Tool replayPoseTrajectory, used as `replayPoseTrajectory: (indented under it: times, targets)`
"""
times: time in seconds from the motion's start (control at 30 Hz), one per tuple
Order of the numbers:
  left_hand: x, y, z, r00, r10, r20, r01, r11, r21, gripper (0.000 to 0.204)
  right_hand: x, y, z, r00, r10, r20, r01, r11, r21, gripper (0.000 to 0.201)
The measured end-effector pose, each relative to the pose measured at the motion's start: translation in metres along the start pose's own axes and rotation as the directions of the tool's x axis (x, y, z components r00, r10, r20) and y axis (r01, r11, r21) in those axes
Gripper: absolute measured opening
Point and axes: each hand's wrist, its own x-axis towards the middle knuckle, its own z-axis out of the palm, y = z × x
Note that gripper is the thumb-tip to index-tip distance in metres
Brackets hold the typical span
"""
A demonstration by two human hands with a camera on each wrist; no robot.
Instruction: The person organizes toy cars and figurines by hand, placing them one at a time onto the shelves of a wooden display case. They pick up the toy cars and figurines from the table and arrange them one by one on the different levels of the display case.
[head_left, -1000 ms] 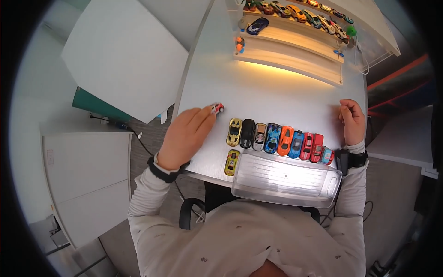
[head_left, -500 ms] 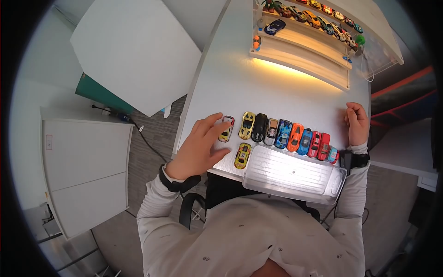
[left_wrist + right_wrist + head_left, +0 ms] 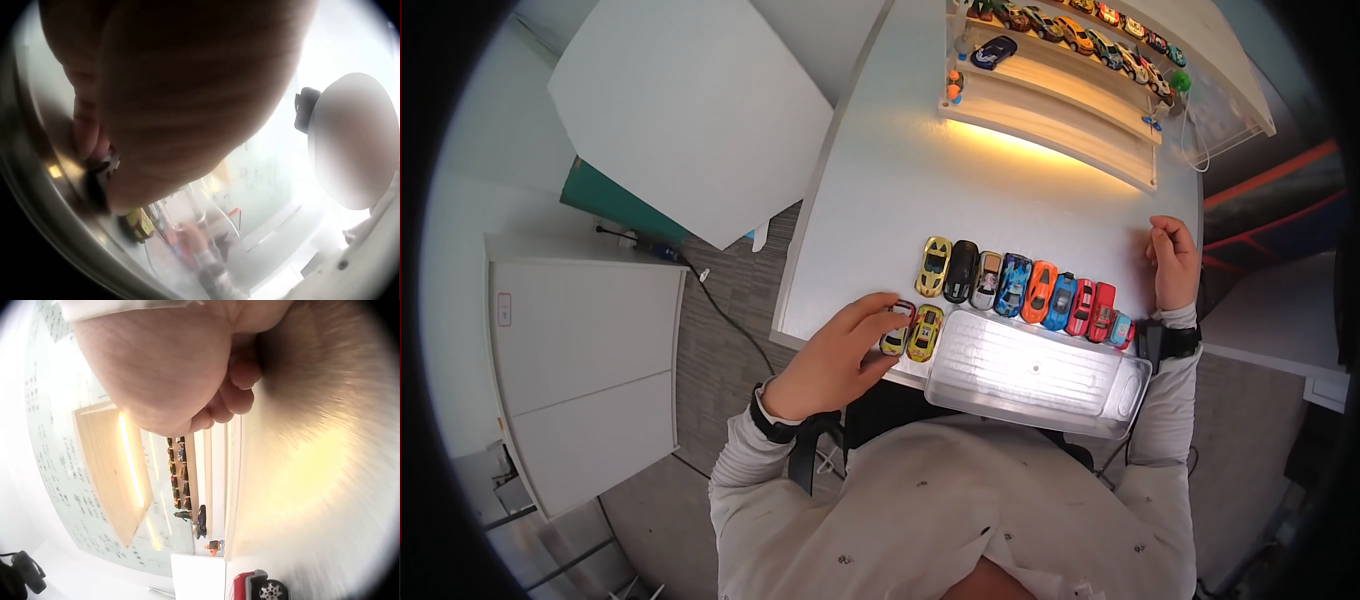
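Observation:
My left hand pinches a red, white and yellow toy car between thumb and fingers at the table's near left. Right beside that car stands a yellow-green car, also visible below the thumb in the left wrist view. Behind them runs a row of several cars, from a gold one on the left to a small light-blue and red one on the right. At the table's right edge rests my right hand, fingers loosely curled, holding nothing.
A clear plastic tray lies along the near edge, right of the two cars. At the back, a lit wooden shelf carries several toy cars, with a dark blue one on a lower step.
My left hand has brought the red, white and yellow car from the far left toward the near edge, beside the yellow-green car. The right hand stays at the table's right edge.

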Motion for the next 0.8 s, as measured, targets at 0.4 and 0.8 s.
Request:
replayPoseTrajectory:
  times: [0.4,0.8]
  targets:
    - [0.008,0.01,0.005,0.992,-0.126,0.007,0.126,0.99,-0.057,0.052,-0.005,-0.007,0.004,1.0,0.015,0.0,-0.015,0.999,0.029,0.016]
    - [0.009,0.001,0.011,0.999,-0.035,-0.013,0.035,0.999,0.017,0.057,-0.005,-0.014,0.005,0.999,0.036,0.01,-0.036,0.999,0.006,0.017]
